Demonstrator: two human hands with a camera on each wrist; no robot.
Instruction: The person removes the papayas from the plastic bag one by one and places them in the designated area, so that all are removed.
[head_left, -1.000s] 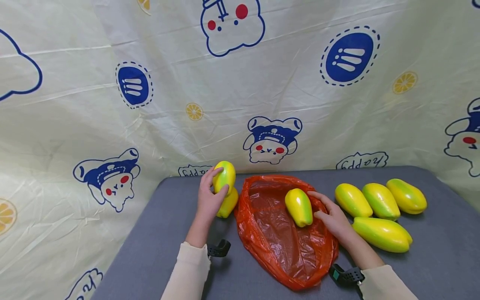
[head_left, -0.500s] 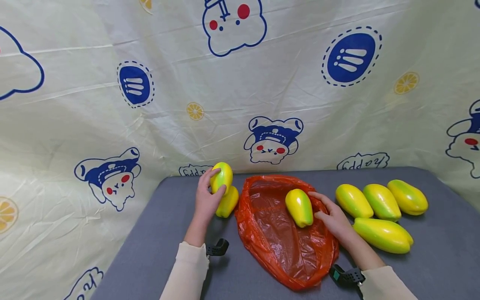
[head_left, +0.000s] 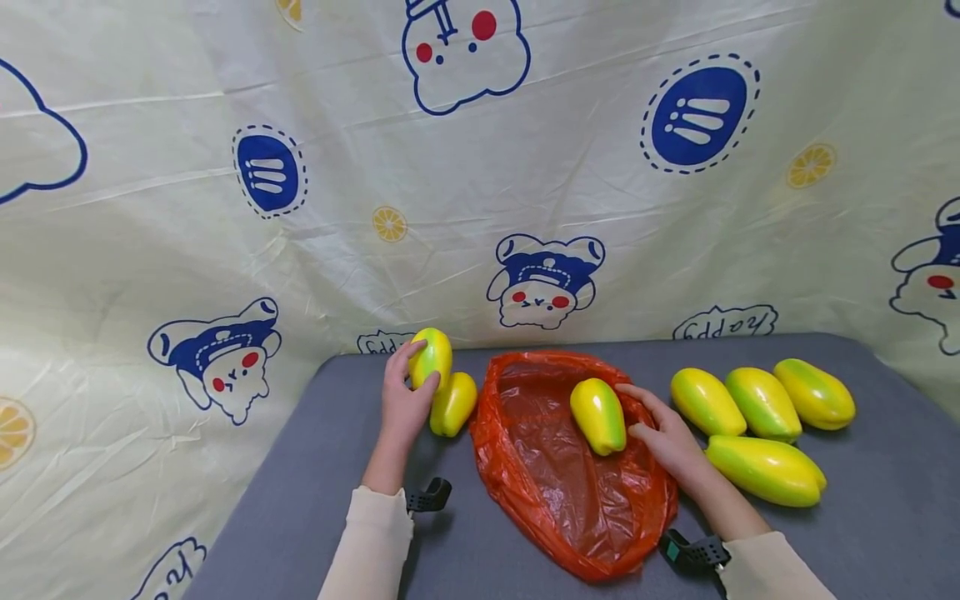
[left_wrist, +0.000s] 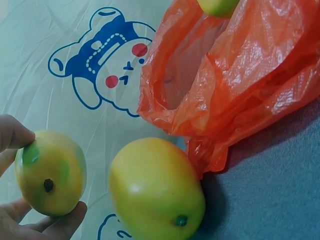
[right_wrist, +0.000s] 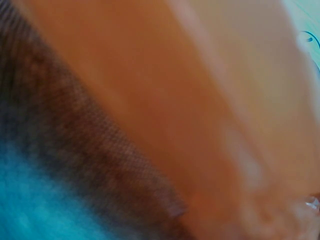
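Observation:
My left hand (head_left: 405,404) grips a yellow-green papaya (head_left: 432,358) between thumb and fingers; the left wrist view shows its dark stem end (left_wrist: 48,185). Just right of it a second papaya (head_left: 454,405) lies on the table, beside an open red plastic bag (head_left: 517,492). Inside the bag's mouth is another papaya (head_left: 597,417). At the bag's right rim, my right hand (head_left: 663,433) holds the plastic, fingertips close to that papaya. Blurred orange-red plastic (right_wrist: 140,100) fills most of the right wrist view.
Several more papayas, among them a front one (head_left: 765,470), lie on the right of the grey table (head_left: 300,517). A pale printed curtain (head_left: 450,167) hangs behind the table's back edge. Dark bands sit on both wrists.
My left hand has moved slightly left and down with its papaya, uncovering more of the papaya on the table. The right hand and the bag have stayed put.

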